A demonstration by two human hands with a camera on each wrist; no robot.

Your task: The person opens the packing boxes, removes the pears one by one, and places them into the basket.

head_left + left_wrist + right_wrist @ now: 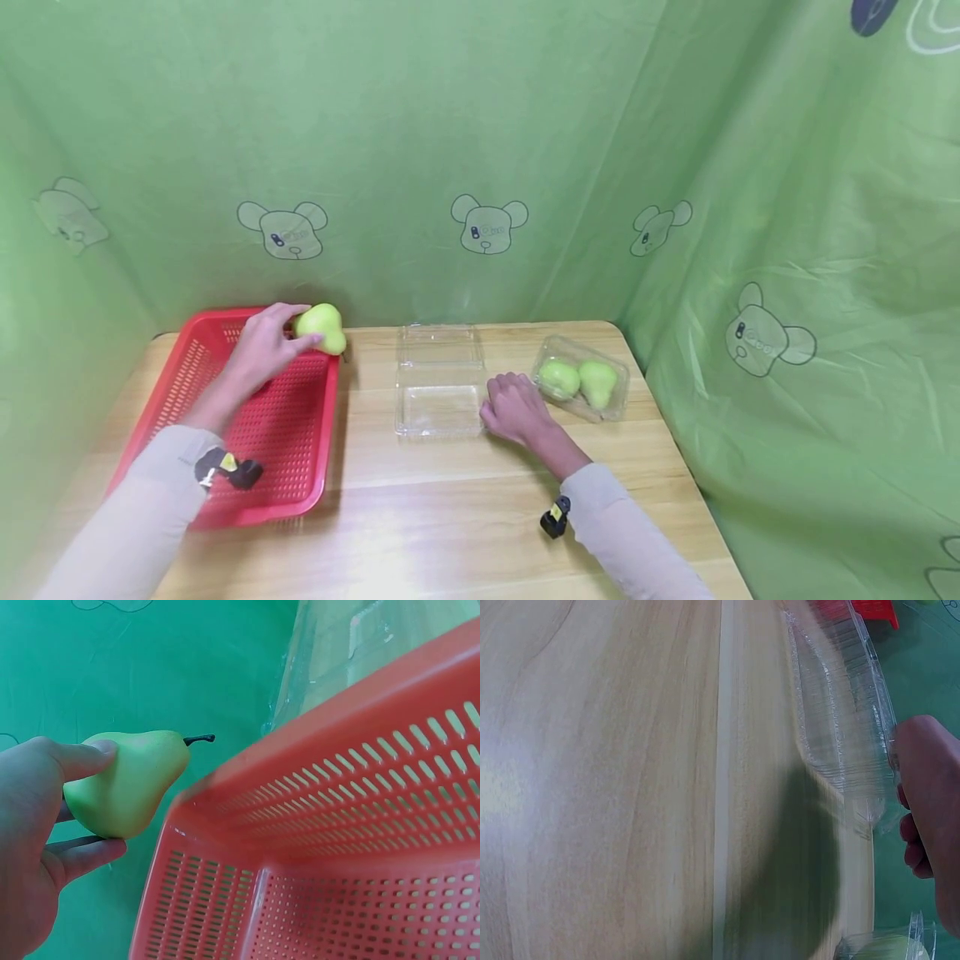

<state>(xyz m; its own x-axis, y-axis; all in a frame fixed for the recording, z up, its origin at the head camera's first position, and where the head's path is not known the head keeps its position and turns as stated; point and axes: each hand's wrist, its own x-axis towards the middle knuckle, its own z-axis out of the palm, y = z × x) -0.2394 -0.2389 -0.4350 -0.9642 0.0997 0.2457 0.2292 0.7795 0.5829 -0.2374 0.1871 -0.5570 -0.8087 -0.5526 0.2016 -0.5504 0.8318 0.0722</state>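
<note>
My left hand holds a yellow-green pear between thumb and fingers, above the far right corner of the red basket. In the left wrist view the pear lies sideways, its dark stem pointing right. My right hand is at the right edge of an opened clear plastic box, its fingers curled. The right wrist view has that hand against the rim of the clear box; whether the fingers pinch the rim is partly hidden.
Right of my right hand, another clear box contains two green pears. A green curtain hangs behind and beside the wooden table. The basket's perforated walls stand above the tabletop on the left.
</note>
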